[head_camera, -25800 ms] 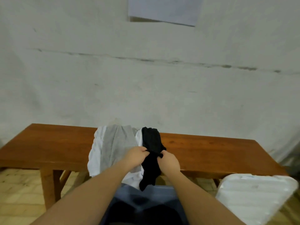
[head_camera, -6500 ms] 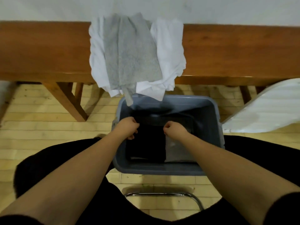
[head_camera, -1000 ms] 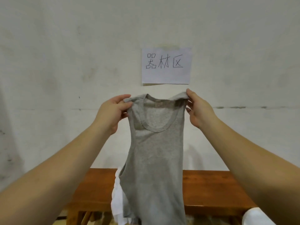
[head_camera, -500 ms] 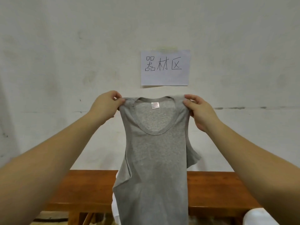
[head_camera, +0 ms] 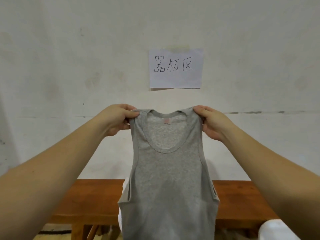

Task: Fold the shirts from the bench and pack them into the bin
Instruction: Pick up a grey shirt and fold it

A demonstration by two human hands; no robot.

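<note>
Lowered slightly, grey tank top [head_camera: 168, 179] hangs between left hand [head_camera: 117, 119] and right hand [head_camera: 212, 122].

The grey tank top [head_camera: 168, 184] runs off the bottom edge, so its hem is out of sight. It hides the middle of the wooden bench [head_camera: 90, 201] and nearly all of a white garment [head_camera: 125, 186] lying there, of which only slivers show at its left side. The small label [head_camera: 166, 121] inside the neckline is too small to read. A white object [head_camera: 284, 231] at the near right corner is cut off by the frame.
</note>
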